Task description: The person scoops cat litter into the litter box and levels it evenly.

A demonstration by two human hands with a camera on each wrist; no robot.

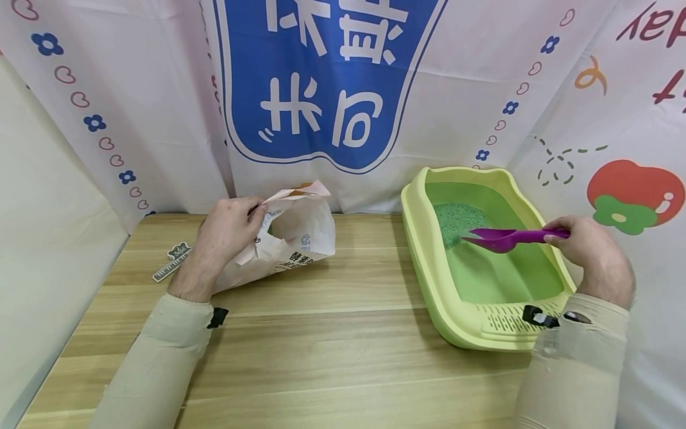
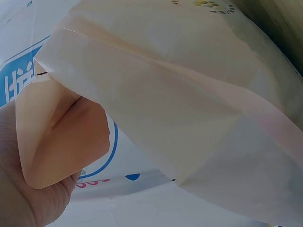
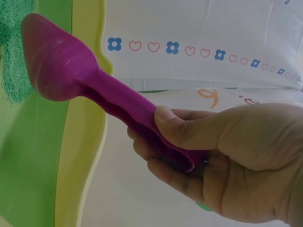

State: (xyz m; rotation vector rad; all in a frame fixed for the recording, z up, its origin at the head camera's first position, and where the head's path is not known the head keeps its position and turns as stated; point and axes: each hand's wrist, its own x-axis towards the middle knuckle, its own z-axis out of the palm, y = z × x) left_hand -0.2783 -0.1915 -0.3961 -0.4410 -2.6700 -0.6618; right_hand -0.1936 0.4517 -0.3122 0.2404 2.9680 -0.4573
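Note:
My left hand (image 1: 225, 229) pinches the top edge of a white printed bag (image 1: 316, 232) that lies on the table with its mouth open to the right. In the left wrist view, the pale bag (image 2: 142, 109) fills most of the picture and a folded flap covers part of the hand (image 2: 42, 198). On the right, my right hand (image 1: 597, 250) grips the handle of a purple scoop (image 1: 501, 240), thumb on top and fingers curled beneath. The scoop's head hangs over a green litter box (image 1: 423, 256), close to a heap of green litter pellets (image 1: 455, 217) in its far left corner.
A small ruler-shaped piece with a bear top (image 1: 174, 262) lies left of my left wrist on the wooden table (image 1: 321, 357). Behind the table hangs a printed white cloth (image 1: 455, 107). The litter box has a perforated step (image 1: 501, 319) at its near end.

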